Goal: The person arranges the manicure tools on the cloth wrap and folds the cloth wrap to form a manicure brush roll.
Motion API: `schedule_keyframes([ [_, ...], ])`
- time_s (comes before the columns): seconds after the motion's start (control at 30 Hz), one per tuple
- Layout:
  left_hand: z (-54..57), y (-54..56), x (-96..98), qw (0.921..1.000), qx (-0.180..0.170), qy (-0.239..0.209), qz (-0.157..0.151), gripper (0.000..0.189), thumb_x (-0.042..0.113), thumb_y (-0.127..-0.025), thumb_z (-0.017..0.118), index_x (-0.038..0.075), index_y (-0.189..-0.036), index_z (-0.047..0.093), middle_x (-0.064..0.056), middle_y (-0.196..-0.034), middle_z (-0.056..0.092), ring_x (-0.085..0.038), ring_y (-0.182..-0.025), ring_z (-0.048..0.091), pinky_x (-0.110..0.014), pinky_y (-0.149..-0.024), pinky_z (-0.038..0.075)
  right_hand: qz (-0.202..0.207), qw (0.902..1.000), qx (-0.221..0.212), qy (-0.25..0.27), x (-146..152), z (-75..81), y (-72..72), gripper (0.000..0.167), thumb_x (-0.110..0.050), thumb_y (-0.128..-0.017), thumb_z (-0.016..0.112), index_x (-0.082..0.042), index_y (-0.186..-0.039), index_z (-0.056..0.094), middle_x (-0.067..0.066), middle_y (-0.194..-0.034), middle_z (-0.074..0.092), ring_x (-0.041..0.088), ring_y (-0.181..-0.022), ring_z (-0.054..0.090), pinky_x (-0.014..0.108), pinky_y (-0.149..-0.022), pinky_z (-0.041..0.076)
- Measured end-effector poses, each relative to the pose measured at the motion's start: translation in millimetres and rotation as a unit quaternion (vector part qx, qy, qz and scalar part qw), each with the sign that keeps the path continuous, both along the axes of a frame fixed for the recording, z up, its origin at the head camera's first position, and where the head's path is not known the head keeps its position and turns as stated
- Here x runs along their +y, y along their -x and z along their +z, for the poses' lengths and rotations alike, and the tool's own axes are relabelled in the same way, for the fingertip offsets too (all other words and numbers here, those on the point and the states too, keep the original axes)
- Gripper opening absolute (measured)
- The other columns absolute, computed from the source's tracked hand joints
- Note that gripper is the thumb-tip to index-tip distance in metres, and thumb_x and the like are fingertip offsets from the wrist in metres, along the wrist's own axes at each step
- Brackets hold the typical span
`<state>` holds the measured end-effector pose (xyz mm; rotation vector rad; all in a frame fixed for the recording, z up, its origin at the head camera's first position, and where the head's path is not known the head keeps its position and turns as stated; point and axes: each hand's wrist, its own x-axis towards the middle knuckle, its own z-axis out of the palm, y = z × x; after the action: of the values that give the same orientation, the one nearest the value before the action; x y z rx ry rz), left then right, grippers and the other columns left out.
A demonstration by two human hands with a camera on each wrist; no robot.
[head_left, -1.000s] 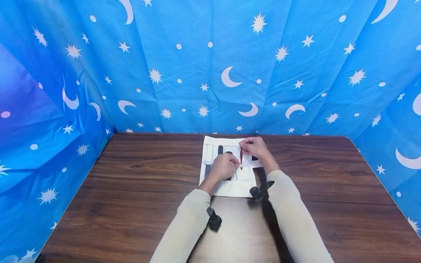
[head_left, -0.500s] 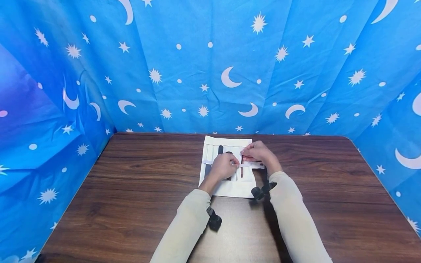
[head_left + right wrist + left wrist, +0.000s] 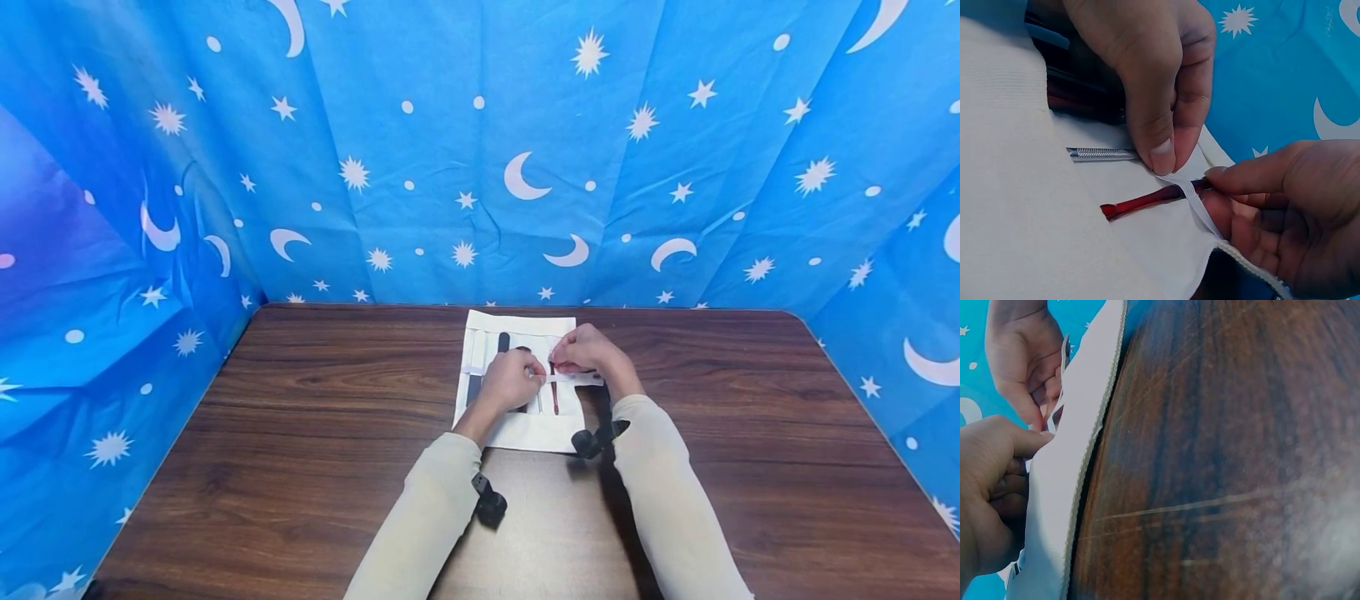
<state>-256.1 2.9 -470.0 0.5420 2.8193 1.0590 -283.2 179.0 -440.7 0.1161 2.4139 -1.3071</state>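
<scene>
A white fabric case (image 3: 528, 433) lies spread on the table with slim tools in it. My left hand (image 3: 512, 379) rests over its middle, thumb and finger pinching the white elastic band (image 3: 1200, 209) beside a silver knurled rod (image 3: 1107, 154). Between the thumb and finger of my right hand (image 3: 588, 348) is the upper end of a slim dark red tool (image 3: 1141, 203) with a flared tip. The tool passes under the band and lies along the case; its held end is hidden by the fingers. In the left wrist view, the raised case edge (image 3: 1066, 481) hides the tools.
Dark tools (image 3: 1082, 90) sit in the case beside and beneath my left hand. A black handle (image 3: 503, 342) shows near the case's far side. The brown wooden table (image 3: 337, 417) reaches back to a blue curtain (image 3: 450, 150) with moons and stars.
The red tool has slid toward me through the band, its flared tip now lower on the case. My right hand came down slightly with it. My left hand stays in place.
</scene>
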Motion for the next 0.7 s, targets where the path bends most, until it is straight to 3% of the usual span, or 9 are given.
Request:
schedule_keyframes([
  [0.23,-1.1,-0.7,0.9,1.0,0.007,0.0,0.004,0.006,0.011,-0.092,0.076,0.012,-0.089,0.081,0.003,-0.085,0.071,-0.012,-0.066,0.055,-0.028,-0.067,0.046,0.046,0.9957,0.046,-0.066,-2.6,4.3,-4.8,0.01,0.0,-0.092,0.07,0.008,-0.094,0.075,-0.001,-0.069,0.068,0.009,-0.066,0.061,0.023,-0.064,0.045],
  [0.53,-1.8,-3.4,1.9,0.9997,0.008,0.007,0.023,0.008,0.013,-0.092,0.076,0.015,-0.086,0.081,0.005,-0.085,0.07,-0.013,-0.067,0.056,-0.029,-0.067,0.047,0.049,0.9953,0.047,-0.069,-4.6,6.5,-7.0,0.009,-0.002,-0.095,0.07,0.006,-0.094,0.075,0.001,-0.072,0.069,0.011,-0.068,0.061,0.025,-0.066,0.045],
  [0.7,-2.2,-5.3,2.4,0.9995,0.011,0.008,0.028,0.009,0.013,-0.092,0.076,0.015,-0.086,0.081,0.005,-0.085,0.069,-0.013,-0.067,0.057,-0.029,-0.067,0.048,0.027,0.9958,0.078,-0.039,4.4,0.9,-7.5,0.017,-0.005,-0.099,0.065,0.008,-0.101,0.075,0.005,-0.077,0.07,0.012,-0.07,0.064,0.026,-0.065,0.048],
])
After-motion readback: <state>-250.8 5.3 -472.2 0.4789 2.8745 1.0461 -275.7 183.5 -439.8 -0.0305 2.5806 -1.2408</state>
